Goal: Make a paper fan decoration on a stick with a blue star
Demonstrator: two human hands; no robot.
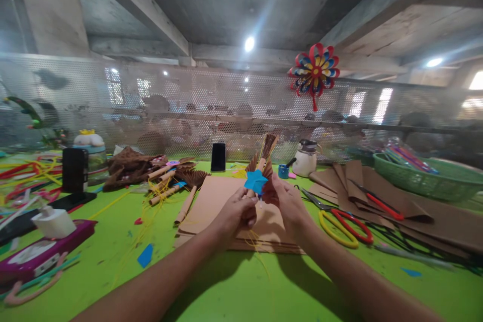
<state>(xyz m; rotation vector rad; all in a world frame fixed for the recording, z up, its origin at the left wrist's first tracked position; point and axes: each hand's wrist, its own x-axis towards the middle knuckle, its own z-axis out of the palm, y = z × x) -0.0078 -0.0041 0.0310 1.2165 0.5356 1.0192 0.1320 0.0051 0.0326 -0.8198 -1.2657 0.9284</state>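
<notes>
Above a stack of brown paper sheets point(212, 200) I hold a pleated brown paper craft with a rolled stem point(261, 164). A blue paper star point(255, 182) sits on its front, facing me. My left hand point(238, 210) is closed, pinching the craft's lower end just below the star. From the other side, my right hand point(287, 200) is closed on the craft's pleated part; its fingertips are partly hidden behind it. Thin yellow strands point(256, 241) hang down below my hands. More rolled stems with pleated paper point(194, 179) lie to the left of the stack.
Red and yellow-handled scissors point(339, 219) lie right of the stack, near brown paper strips point(400, 206) and a green basket point(433, 176). A phone point(218, 157), blue pot point(284, 171) and white jug point(305, 158) stand behind. At left is a purple power strip point(71, 241).
</notes>
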